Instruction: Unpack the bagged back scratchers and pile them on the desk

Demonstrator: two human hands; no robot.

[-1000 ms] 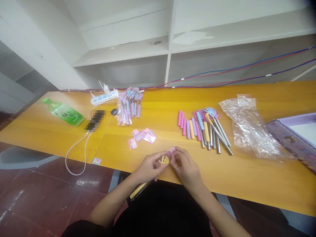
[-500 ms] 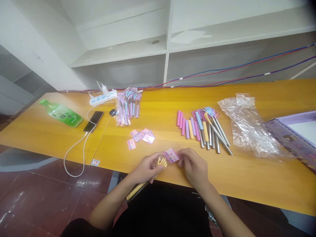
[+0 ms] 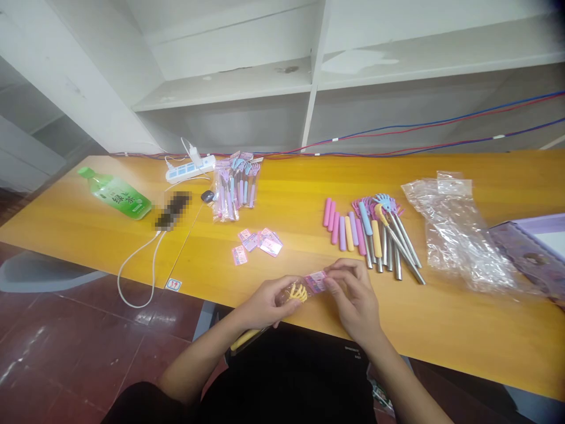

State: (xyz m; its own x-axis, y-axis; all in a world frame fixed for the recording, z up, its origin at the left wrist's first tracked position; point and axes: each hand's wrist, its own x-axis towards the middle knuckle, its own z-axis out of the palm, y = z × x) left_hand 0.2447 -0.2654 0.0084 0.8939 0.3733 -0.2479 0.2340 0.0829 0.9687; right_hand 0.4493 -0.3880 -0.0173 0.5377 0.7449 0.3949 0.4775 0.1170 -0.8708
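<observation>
My left hand (image 3: 265, 301) is closed round a yellow back scratcher (image 3: 299, 292) in a clear plastic sleeve. The claw end points right, and the yellow handle shows below my wrist. Between the fingertips of my right hand (image 3: 356, 297) is a pink printed card (image 3: 316, 282), at the sleeve's end beside the claw. Whether the card is inside the sleeve I cannot tell. Several more pink cards (image 3: 269, 242) lie on the table beyond my left hand. To the right are loose handle grips (image 3: 343, 232) in pink, purple, blue and yellow, and back scratchers with metal rods (image 3: 398, 265).
Bagged back scratchers (image 3: 232, 191) lie near a white power strip (image 3: 189, 169). At left are a green tea bottle (image 3: 117, 194), a blurred-out object (image 3: 172, 212) and a white cable (image 3: 153, 271). Empty plastic bags (image 3: 459, 235) and a purple box (image 3: 525, 244) lie at right.
My right hand has turned and its fingers now pinch the card's right end. The card has tilted closer in line with the sleeve. The whole view has shifted slightly.
</observation>
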